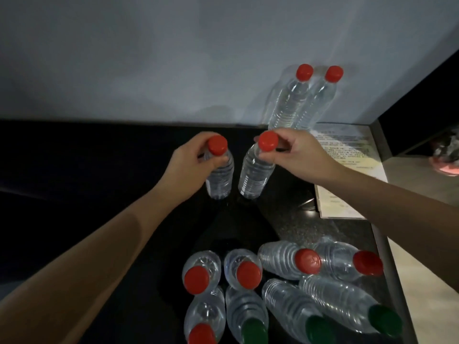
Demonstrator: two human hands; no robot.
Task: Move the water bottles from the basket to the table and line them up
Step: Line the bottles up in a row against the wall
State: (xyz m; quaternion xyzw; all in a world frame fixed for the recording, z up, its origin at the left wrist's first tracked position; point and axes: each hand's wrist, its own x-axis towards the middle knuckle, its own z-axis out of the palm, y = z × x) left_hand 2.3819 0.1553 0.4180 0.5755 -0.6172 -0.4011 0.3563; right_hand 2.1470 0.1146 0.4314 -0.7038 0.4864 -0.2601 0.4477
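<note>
Fingers (203, 142) of the left hand (191, 165) and right hand (300, 155) were clamped round the red-capped necks of two clear plastic water bottles (221, 177) at the dark speckled bench (293, 219); two placed bottles (295, 103) stood by the wall (173, 58), and eight other bottles (280, 259) apparently awaited transfer.

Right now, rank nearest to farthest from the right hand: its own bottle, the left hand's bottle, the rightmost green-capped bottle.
1. Own bottle, in its grip.
2. Left hand's bottle, just leftward.
3. Rightmost green-capped bottle, bottom right.
</note>
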